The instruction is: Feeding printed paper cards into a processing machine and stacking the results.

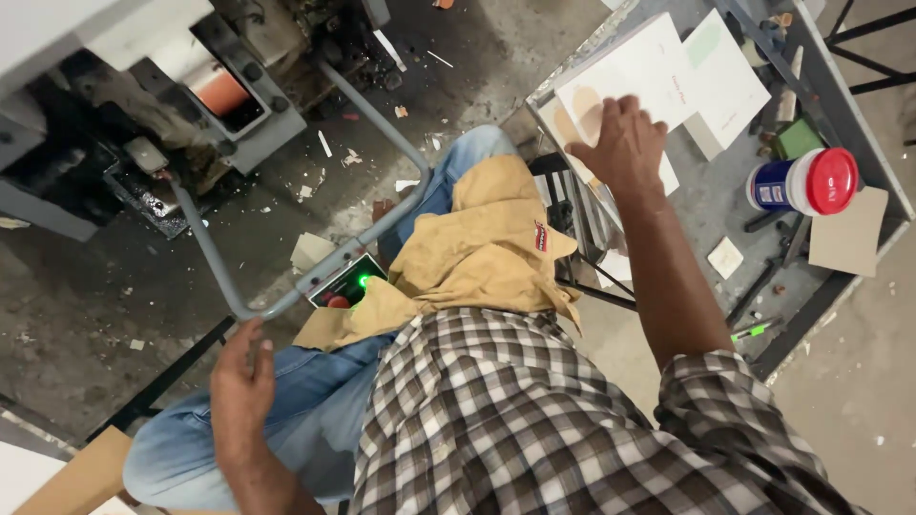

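Observation:
My right hand [620, 143] reaches out to the grey table [711, 195] and lies flat on a stack of white paper sheets [634, 72], fingers spread over the top sheet. My left hand [243, 377] hangs low by my left knee, fingers loosely curled, just below the bend of a grey metal bar [286, 296] on the machine; it holds nothing that I can see. A tan cloth [487, 248] lies across my lap over blue jeans.
A grey machine [124, 105] with an orange part stands at upper left. A small box with a green light [355, 282] sits by my knee. On the table are a blue jar with a red lid [806, 181], cardboard pieces [849, 234] and small tools. Paper scraps litter the concrete floor.

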